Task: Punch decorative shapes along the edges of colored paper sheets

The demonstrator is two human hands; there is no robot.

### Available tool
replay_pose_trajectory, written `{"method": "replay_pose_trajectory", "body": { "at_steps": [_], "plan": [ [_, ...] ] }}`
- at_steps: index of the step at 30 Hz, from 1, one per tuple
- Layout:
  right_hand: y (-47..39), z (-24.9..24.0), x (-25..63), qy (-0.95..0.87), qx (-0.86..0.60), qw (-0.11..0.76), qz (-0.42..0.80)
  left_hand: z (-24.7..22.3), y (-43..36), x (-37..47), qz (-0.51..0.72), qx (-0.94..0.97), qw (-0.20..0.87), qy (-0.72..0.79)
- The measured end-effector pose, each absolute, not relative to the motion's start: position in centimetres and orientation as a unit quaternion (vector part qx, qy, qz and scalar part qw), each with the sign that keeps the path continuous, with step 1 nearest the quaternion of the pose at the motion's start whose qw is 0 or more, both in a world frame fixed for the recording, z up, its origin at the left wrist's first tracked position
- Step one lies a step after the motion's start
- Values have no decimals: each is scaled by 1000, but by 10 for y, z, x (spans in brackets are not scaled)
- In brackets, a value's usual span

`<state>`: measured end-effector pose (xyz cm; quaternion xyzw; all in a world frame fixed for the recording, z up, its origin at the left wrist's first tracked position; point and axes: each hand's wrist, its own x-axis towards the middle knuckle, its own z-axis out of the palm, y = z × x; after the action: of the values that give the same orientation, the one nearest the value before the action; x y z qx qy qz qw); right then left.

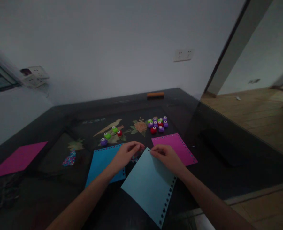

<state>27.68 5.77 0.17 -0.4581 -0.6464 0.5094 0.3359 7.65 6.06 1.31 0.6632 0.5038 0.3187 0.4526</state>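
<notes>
A light blue sheet of paper lies tilted in front of me, with small punched shapes along its right edge and a hole near its top corner. My right hand pinches that sheet by its top corner. Just left of the corner is my left hand, its fingers curled with the tips together; whatever is between them is too small to make out. Beneath the left forearm rests a brighter blue sheet with holes along its edges. A pink sheet, punched along two edges, lies partly behind the right hand.
Several small coloured craft punches stand grouped at the back, with others further left. Paper confetti is piled at left, near another pink sheet. A brown cylinder lies by the wall. A dark flat object is at right.
</notes>
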Motion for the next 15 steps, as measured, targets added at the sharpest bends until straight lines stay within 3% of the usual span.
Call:
{"method": "replay_pose_trajectory", "body": {
  "at_steps": [10, 15],
  "plan": [
    [50, 23, 233, -719, -416, 263, 492, 17, 11, 51, 400, 533, 486, 566],
    [50, 17, 229, -698, -415, 255, 525, 22, 9, 46, 377, 547, 498, 558]
  ]
}}
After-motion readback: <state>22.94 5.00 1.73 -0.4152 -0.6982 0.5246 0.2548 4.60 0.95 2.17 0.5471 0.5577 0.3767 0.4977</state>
